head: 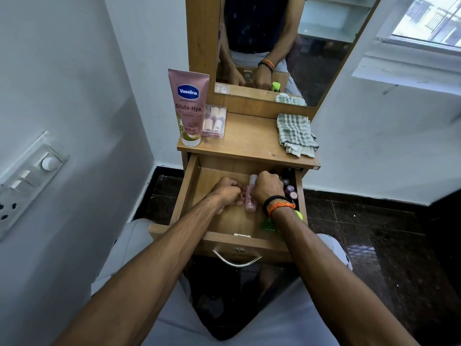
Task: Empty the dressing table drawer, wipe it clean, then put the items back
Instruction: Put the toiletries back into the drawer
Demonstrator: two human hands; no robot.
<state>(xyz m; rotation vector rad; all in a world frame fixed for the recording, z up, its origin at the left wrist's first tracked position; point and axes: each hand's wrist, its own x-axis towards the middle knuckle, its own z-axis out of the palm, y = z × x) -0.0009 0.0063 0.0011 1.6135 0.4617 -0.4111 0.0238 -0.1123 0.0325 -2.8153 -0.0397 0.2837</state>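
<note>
Now both hands are down in the open drawer (192, 186), meeting at a small pink bottle (250, 196).

The bottle lies on its side on the drawer floor, cap end toward the back, squeezed between the two hands: the left hand (228, 193) has its fingers curled against the bottle's left flank, while the right hand (268, 187) is fisted over its upper right side, though whether those fingers truly wrap it is hidden. It looks light, rigid and smooth, so likely slippery; the middle of the body is the sensible place to pinch, not the cap. Small jars (290, 191) crowd the right back corner and a green bottle (270, 224) sits under the right wrist. On top wait a tube (188, 108), a clear case (214, 121) and the cloth (296, 133).
</note>
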